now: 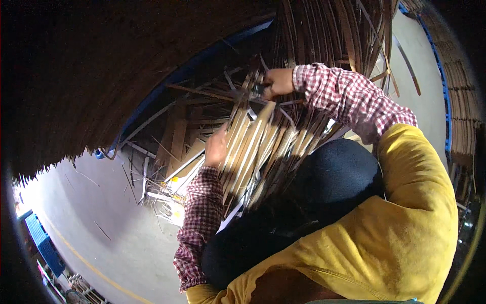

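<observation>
A loose bundle of long, thin brown strips (243,147), some with pale edges, lies in front of my knees. My left hand (216,148) is closed on the near left side of the bundle, its fingertips partly hidden behind the strips. At the far end my right hand (279,83) is curled around a small dark object (259,90), too blurred to name, which touches or sits close to the strip ends. Both forearms wear checked sleeves.
A large stack of brown strips (66,76) rises at the left, edged by a blue pallet (129,114). Another upright bundle (329,35) stands ahead. Scraps (147,175) litter the grey floor (101,218). More stacked strips (460,101) line the right.
</observation>
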### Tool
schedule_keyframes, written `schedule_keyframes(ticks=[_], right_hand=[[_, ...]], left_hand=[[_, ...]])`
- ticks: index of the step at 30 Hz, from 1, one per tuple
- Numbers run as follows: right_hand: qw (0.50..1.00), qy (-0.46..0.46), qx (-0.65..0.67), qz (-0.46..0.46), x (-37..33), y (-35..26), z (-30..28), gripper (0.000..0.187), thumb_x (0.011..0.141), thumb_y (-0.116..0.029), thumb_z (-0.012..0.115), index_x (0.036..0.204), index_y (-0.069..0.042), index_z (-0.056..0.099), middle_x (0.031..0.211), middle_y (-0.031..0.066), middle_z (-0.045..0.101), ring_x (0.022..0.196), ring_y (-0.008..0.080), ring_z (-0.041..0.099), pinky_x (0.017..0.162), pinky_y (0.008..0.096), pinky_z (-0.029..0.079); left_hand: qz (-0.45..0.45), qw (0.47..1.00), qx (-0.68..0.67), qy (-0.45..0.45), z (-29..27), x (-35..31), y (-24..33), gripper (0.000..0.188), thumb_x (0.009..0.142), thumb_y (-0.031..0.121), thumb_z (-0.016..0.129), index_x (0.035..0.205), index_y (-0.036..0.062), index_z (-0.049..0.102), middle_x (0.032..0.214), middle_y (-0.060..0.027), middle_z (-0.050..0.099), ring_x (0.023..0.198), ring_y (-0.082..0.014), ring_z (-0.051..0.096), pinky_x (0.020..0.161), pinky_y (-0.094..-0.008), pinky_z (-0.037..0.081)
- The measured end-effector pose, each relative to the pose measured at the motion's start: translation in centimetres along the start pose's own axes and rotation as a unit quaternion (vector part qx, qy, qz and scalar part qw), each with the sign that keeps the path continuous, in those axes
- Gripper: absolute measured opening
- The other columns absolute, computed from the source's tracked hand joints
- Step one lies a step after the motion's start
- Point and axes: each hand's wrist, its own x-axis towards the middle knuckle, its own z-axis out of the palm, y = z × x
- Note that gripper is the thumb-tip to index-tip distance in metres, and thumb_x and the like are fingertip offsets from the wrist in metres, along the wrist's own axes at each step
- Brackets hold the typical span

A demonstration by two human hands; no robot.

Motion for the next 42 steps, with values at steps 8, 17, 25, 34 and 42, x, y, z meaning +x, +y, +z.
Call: schedule_keyframes(ticks=[8, 17, 25, 34, 42], right_hand=[[0.953, 0.063, 0.293, -0.037, 12.9, 1.8, -2.1, 0.033, 0.077, -0.033, 0.053, 0.063, -0.004, 0.062, 0.067, 0.0071, 0.060, 0.066, 0.0166, 0.056, 0.080, 0.0363, 0.040], [0.926, 0.155, 0.340, 0.049, 15.5, 3.9, -0.5, 0.039, 0.081, -0.040, 0.045, 0.071, -0.006, 0.061, 0.078, 0.0096, 0.058, 0.076, 0.0182, 0.053, 0.075, 0.0358, 0.040], [0.977, 0.156, 0.145, 0.027, 9.2, 1.8, 2.6, 0.046, 0.078, -0.041, 0.047, 0.099, 0.000, 0.045, 0.099, 0.0184, 0.046, 0.091, 0.0270, 0.046, 0.080, 0.0361, 0.038], [0.990, -0.021, 0.131, 0.053, 1.6, 0.6, 1.3, 0.066, 0.072, -0.053, 0.048, 0.109, 0.002, 0.046, 0.125, 0.0203, 0.030, 0.113, 0.0317, 0.034, 0.093, 0.0366, 0.030], [0.978, 0.026, 0.202, -0.043, 16.8, -0.6, 1.4, 0.045, 0.077, -0.046, 0.048, 0.070, -0.003, 0.060, 0.112, 0.0139, 0.047, 0.111, 0.0275, 0.037, 0.095, 0.0409, 0.030]], left_hand=[[0.004, 0.997, 0.074, 0.001, 0.2, 0.3, 0.2, 0.037, 0.085, 0.017, 0.031, 0.118, 0.0017, 0.037, 0.105, -0.0220, 0.049, 0.093, -0.0323, 0.051, 0.079, -0.0380, 0.040], [0.060, 0.997, 0.051, 0.000, 0.9, 0.7, -0.1, 0.040, 0.083, 0.023, 0.034, 0.115, -0.0013, 0.039, 0.108, -0.0209, 0.048, 0.097, -0.0321, 0.049, 0.083, -0.0372, 0.039], [0.017, 0.998, 0.064, 0.015, 0.2, 0.0, 0.9, 0.036, 0.083, 0.018, 0.036, 0.113, 0.0001, 0.043, 0.107, -0.0213, 0.048, 0.099, -0.0326, 0.047, 0.083, -0.0370, 0.037], [-0.059, 0.996, 0.053, 0.026, -2.6, 2.8, 2.8, 0.045, 0.084, 0.030, 0.032, 0.124, 0.0087, 0.032, 0.119, -0.0165, 0.040, 0.108, -0.0319, 0.040, 0.093, -0.0382, 0.029], [0.083, 0.996, -0.016, 0.009, 0.6, 1.3, 1.2, 0.045, 0.082, 0.015, 0.039, 0.124, 0.0055, 0.027, 0.117, -0.0182, 0.041, 0.104, -0.0321, 0.043, 0.089, -0.0360, 0.035]])
